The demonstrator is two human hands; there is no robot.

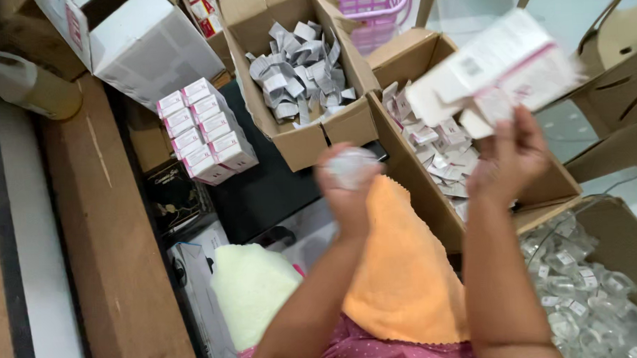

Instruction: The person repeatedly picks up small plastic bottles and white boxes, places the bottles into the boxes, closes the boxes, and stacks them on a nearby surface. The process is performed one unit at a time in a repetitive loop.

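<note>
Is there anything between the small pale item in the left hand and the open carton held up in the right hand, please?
Nothing visible. The left hand holds a small pale item, blurred, low over the orange cloth. The right hand holds the white carton higher, flaps open. Only open air separates them.

I've got a white carton with a pink stripe (495,70) up in my right hand (508,158), something pale and blurred in my left hand (347,181). Orange towel (399,268) across my lap, a pale yellow cloth (248,287) beside it, and my pink dotted garment (360,350) below. White-and-pink small boxes (204,130) are stacked on black. Grey-white folded leaflets (300,67) fill a brown cardboard box (306,140). A pink basket (372,4) sits at the top.
</note>
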